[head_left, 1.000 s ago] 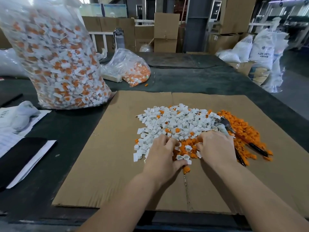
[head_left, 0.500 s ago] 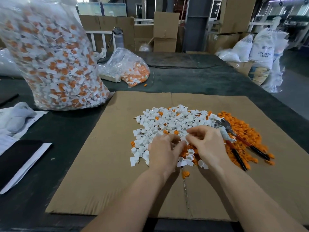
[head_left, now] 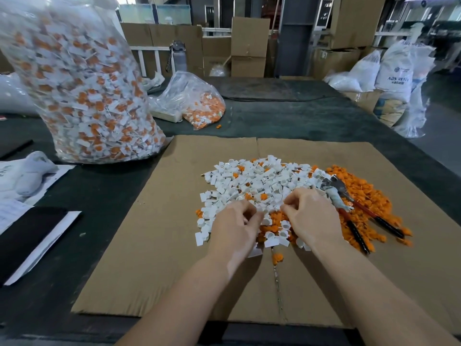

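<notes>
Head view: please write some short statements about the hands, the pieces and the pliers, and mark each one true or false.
1. The white pieces lie on the cardboard sheet. True.
2. The pliers lie left of the white pieces. False: they lie to the right, on the orange pieces.
3. The left hand and the right hand are both at the near edge of the pile. True.
4. The large bag holds only orange parts. False: it holds white and orange parts mixed.
</notes>
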A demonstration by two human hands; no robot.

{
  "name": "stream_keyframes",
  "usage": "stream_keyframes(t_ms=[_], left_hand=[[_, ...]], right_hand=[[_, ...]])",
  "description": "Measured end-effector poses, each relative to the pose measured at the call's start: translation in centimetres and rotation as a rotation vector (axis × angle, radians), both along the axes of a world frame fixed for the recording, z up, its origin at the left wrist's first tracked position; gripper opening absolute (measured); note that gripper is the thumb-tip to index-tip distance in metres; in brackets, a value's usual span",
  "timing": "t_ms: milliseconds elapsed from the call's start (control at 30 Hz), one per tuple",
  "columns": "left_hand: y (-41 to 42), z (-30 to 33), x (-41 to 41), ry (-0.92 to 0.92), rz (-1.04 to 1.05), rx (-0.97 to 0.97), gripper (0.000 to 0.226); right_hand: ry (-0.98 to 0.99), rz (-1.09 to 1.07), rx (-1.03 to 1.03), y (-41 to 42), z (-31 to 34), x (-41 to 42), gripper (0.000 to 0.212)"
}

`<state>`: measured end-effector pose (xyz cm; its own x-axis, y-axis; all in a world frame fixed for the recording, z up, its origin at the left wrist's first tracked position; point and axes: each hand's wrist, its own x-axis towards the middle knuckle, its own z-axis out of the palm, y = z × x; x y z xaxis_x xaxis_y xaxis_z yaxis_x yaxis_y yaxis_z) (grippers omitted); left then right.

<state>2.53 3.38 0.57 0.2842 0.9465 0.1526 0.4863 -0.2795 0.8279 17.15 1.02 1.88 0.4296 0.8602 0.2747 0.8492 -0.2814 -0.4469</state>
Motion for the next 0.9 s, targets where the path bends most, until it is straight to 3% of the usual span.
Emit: stream_keyframes(t_ms=[167, 367, 633, 800, 900], left_hand=[[-1.5, -0.8, -0.4, 0.017, -0.068, -0.107, 0.018], [-0.7, -1.4, 0.1, -0.004, -0.053, -0.043, 0.017], [0.6, -2.4, 0.8, -0.057, 0.051, -0.002, 0.017], [0.9, -2.7, 1.0, -0.077, 0.079, -0.008, 0.013], [1.0, -2.7, 0.8, -0.091, 0.077, -0.024, 0.010]], right_hand=[[-0.076, -0.027, -0.090, 0.8, 0.0, -0.4, 0.012], [-0.037, -0.008, -0.129, 1.7, 0.1, -0.7, 0.009], [0.136, 0.022, 0.146, 1.1, -0.8, -0.3, 0.022], [0.387, 0.062, 0.322, 0.1, -1.9, -0.7, 0.016], [0.377, 0.072, 0.369, -0.3, -2.5, -1.2, 0.012]])
